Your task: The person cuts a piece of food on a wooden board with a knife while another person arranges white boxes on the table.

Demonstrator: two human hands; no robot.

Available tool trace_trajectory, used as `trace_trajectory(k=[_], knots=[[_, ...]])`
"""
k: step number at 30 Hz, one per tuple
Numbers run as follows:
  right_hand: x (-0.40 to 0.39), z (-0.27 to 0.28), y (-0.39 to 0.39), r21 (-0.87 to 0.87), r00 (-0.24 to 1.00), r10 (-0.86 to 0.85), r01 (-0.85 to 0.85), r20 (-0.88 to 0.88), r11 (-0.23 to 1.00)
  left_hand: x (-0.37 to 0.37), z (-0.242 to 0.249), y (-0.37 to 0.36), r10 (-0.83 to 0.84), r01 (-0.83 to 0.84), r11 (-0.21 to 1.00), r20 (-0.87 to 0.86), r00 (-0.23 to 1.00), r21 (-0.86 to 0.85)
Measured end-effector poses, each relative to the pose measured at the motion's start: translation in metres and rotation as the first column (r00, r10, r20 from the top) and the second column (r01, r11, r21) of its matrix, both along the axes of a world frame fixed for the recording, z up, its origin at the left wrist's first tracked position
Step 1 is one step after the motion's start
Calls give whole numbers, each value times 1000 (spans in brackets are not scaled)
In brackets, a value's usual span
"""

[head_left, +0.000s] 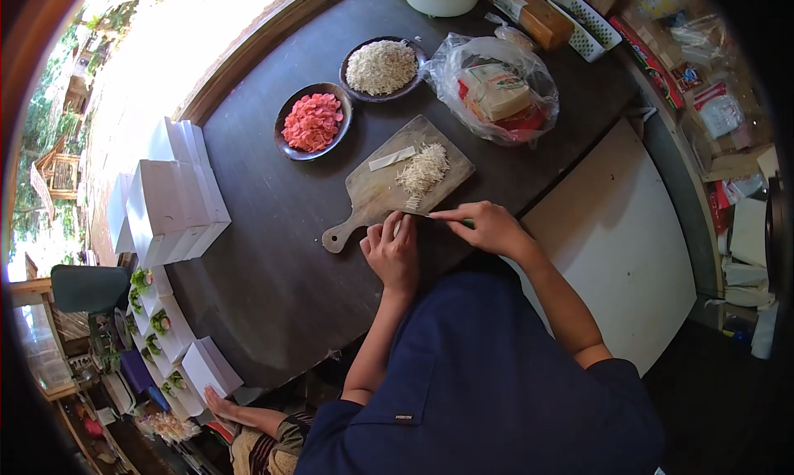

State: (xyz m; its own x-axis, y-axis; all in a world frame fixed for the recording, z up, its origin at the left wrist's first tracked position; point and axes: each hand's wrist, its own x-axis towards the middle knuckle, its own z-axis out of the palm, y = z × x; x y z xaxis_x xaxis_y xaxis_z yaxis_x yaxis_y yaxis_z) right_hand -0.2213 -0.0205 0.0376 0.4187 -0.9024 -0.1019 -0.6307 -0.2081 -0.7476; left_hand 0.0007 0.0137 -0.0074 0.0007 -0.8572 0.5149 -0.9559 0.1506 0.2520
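Observation:
A wooden cutting board (374,192) with a round-ended handle lies on the dark table in front of me. On it are a heap of thin, pale shredded strips (423,174) and one flat white slice (392,158). My right hand (490,228) is closed around the green handle of a knife (468,223), its blade reaching left along the board's near edge. Beside the blade tip, my left hand (390,250) has its fingers curled down at the board's edge, around a pale piece of food mostly hidden by them.
Beyond the board stand a bowl of pink slices (313,122), a bowl of white shreds (381,67) and a plastic bag with packages (500,93). White boxes (169,200) are stacked at left. Another person's hand (220,404) touches a white box (208,367) at lower left.

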Motion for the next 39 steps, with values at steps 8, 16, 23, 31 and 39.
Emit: trace_trajectory(k=[8, 16, 23, 31, 39], knots=[[6, 3, -9, 149, 997, -45, 36, 61, 988, 2, -1, 0, -5, 5, 1000, 7, 1000, 1], [-8, 6, 4, 126, 998, -50, 45, 40, 991, 2, -1, 0, -6, 6, 1000, -8, 1000, -1], [20, -19, -12, 90, 986, -32, 18, 161, 996, 1, -1, 1, 3, -3, 1000, 14, 1000, -14], [-9, 10, 0, 172, 997, -30, 18, 65, 985, 3, -4, 1, -15, 15, 1000, -5, 1000, -7], [12, -3, -6, 114, 999, -23, 20, 26, 993, 1, -4, -1, -3, 3, 1000, 3, 1000, -5]])
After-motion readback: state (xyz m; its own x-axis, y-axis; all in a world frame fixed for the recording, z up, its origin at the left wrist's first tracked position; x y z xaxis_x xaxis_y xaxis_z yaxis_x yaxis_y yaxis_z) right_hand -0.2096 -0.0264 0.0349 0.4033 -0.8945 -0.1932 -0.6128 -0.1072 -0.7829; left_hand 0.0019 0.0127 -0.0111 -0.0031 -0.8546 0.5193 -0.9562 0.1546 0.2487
